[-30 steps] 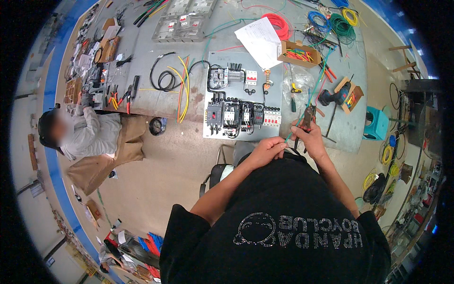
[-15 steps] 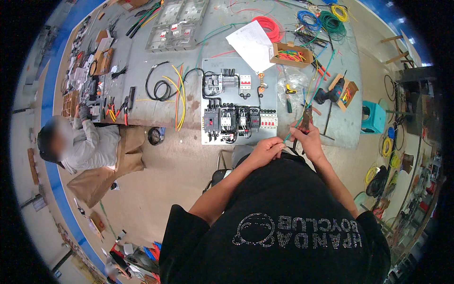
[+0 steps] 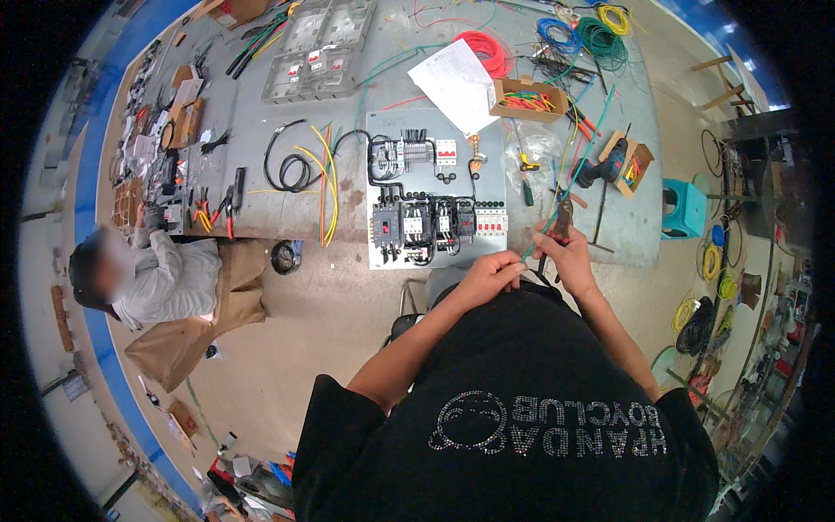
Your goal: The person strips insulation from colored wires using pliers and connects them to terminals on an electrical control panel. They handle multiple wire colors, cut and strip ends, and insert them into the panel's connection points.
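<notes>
My left hand (image 3: pixel 492 277) is closed, with thumb and fingers pinching the lower end of a green wire (image 3: pixel 581 163). The wire slants up and to the right over the bench. In my right hand (image 3: pixel 570 255) is a pair of pliers (image 3: pixel 564 215) with dark jaws and reddish handles, and the wire passes close beside them. Whether the jaws touch the wire I cannot tell. Left of my hands, a metal mounting plate (image 3: pixel 489 184) carries a black breaker (image 3: pixel 385 228), contactors (image 3: pixel 414 226), small white breakers (image 3: pixel 491 224) and black wiring.
A cordless drill (image 3: pixel 606 168) and an open carton (image 3: pixel 637 170) lie right of the wire. Beyond are a box of coloured sleeves (image 3: pixel 531 100), a paper sheet (image 3: pixel 452 85) and wire coils (image 3: pixel 606 43). At the left, a co-worker (image 3: pixel 170 278) sits by the bench.
My hands keep nearly the same grip and place on the wire and pliers. The bench and its contents sit slightly further left in the picture.
</notes>
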A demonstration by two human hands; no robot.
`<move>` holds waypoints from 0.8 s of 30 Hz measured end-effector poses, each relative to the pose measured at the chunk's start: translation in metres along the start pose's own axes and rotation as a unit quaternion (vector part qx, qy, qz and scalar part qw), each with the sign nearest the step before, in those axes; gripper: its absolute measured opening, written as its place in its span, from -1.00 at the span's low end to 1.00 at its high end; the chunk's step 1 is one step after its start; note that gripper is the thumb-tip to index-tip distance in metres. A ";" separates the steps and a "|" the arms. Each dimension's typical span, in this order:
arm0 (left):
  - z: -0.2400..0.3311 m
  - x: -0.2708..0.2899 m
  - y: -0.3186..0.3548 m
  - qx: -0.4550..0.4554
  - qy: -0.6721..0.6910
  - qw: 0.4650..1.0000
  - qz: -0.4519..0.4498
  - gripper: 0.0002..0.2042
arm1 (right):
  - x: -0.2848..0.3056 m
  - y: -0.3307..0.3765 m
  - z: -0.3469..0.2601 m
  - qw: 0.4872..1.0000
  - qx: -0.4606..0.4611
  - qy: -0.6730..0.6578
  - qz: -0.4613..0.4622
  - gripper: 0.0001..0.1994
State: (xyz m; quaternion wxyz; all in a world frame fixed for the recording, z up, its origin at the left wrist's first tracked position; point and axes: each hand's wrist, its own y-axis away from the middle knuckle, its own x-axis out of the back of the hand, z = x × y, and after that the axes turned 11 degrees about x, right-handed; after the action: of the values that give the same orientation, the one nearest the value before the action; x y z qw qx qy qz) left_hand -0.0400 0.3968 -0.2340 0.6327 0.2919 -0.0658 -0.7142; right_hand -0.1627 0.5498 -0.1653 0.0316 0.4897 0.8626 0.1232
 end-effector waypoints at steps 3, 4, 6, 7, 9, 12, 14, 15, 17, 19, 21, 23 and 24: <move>0.001 -0.001 0.001 0.000 0.007 1.000 -0.003 -0.75 | 0.000 0.001 0.000 1.000 0.008 0.012 0.005 -0.79; 0.001 -0.001 0.001 0.001 0.010 1.000 -0.003 -0.76 | 0.000 0.002 0.000 1.000 0.006 0.012 0.005 -0.78; 0.002 -0.001 0.003 -0.003 0.006 1.000 -0.001 -0.76 | 0.000 0.002 0.000 1.000 0.003 0.013 0.003 -0.77; 0.002 -0.001 0.003 -0.004 0.003 1.000 0.001 -0.77 | -0.001 0.002 0.000 1.000 0.003 0.015 0.002 -0.76; 0.003 -0.002 0.004 -0.009 0.007 1.000 0.003 -0.78 | -0.001 0.002 0.000 1.000 0.003 0.018 0.000 -0.76; 0.001 0.000 0.006 -0.003 0.005 1.000 0.002 -0.78 | -0.003 0.003 0.000 1.000 0.001 0.014 -0.001 -0.75; 0.002 0.000 0.008 0.002 -0.008 1.000 0.007 -0.78 | -0.003 0.004 -0.001 1.000 -0.001 0.016 0.000 -0.74; 0.004 0.000 0.009 0.003 -0.019 1.000 0.013 -0.78 | -0.003 0.004 -0.001 1.000 -0.001 0.016 0.000 -0.74; 0.005 0.000 0.010 0.002 -0.023 1.000 0.017 -0.79 | -0.004 0.004 0.001 1.000 0.001 0.013 0.000 -0.74; 0.002 0.000 0.009 -0.003 -0.010 1.000 0.014 -0.80 | -0.004 0.004 0.002 1.000 0.004 0.013 -0.001 -0.74; 0.002 0.000 0.010 -0.001 -0.004 1.000 0.015 -0.81 | -0.004 0.003 0.002 1.000 0.008 0.015 -0.005 -0.74; 0.002 0.000 0.010 0.000 0.001 1.000 0.015 -0.81 | -0.005 0.004 0.001 1.000 0.010 0.014 -0.005 -0.74; 0.002 0.000 0.010 0.001 0.003 1.000 0.015 -0.81 | -0.005 0.004 0.001 1.000 0.011 0.013 -0.004 -0.74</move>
State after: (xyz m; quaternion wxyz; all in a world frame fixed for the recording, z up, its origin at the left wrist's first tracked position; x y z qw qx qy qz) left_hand -0.0323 0.3947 -0.2275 0.6430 0.2934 -0.0689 -0.7040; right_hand -0.1568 0.5478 -0.1652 0.0156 0.4849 0.8661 0.1203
